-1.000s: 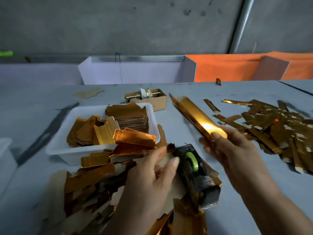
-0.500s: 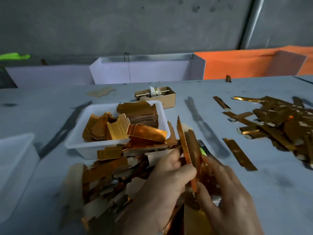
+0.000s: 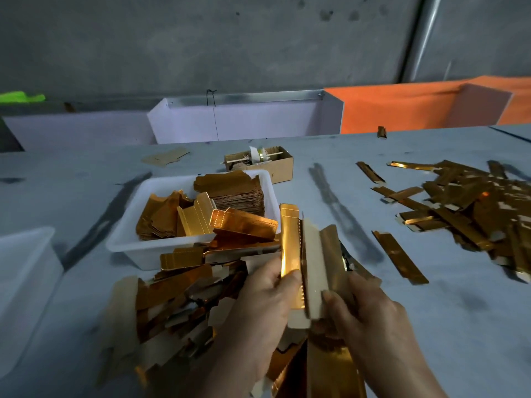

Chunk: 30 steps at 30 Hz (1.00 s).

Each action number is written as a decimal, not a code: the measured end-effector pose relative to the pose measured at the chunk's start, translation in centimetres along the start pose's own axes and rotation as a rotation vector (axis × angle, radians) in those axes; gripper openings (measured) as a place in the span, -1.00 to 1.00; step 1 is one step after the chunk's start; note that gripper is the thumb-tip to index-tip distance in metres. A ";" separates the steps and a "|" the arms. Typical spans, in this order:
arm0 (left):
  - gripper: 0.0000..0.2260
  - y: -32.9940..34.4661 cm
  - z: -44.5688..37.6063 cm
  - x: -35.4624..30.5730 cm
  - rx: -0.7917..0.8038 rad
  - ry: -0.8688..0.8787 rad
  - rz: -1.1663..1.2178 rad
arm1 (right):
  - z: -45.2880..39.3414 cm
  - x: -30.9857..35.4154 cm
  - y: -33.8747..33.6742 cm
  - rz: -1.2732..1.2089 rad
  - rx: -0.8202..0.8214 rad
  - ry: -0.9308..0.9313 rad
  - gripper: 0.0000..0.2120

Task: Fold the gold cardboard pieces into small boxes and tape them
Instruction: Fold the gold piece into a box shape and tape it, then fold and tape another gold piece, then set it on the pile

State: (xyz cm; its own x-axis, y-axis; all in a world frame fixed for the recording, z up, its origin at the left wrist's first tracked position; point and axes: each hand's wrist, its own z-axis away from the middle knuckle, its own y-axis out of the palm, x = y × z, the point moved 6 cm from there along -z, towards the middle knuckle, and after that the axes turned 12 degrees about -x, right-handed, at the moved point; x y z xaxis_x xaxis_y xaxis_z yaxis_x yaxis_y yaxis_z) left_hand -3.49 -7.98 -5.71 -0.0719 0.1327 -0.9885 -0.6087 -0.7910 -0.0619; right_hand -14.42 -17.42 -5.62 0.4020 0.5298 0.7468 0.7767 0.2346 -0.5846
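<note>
Above a heap of flat gold pieces (image 3: 172, 305) on a grey table (image 3: 431, 326), two hands held one gold cardboard piece (image 3: 304, 262) upright and partly folded. The left hand (image 3: 258, 308) gripped its shiny left panel, thumb pressed on the face. The right hand (image 3: 362, 311) pinched the pale inner side. Just behind stood a white tray (image 3: 129, 239) holding more gold pieces. Folded gold strips (image 3: 471, 202) lay scattered to the right, well apart.
</note>
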 end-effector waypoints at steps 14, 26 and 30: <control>-0.54 0.0 -0.4 1.6 -0.063 -0.142 -0.027 | -0.3 0.0 0.8 -0.076 -0.081 0.004 -0.83; -0.76 -1.0 -1.9 3.2 0.075 -0.343 0.483 | -0.8 -1.6 1.0 -0.530 -0.018 0.376 -0.88; -0.85 -1.9 -1.6 1.7 -0.150 -0.038 0.043 | -1.4 -1.2 -1.1 -0.314 -0.175 0.183 -0.78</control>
State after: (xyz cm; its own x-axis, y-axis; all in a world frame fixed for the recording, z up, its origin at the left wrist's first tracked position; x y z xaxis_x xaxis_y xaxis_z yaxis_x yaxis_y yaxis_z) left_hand -1.14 -7.19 -7.50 -0.1270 0.1166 -0.9850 -0.4801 -0.8762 -0.0418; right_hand -15.12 -19.48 -5.44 0.1992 0.2967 0.9339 0.9400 0.2114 -0.2677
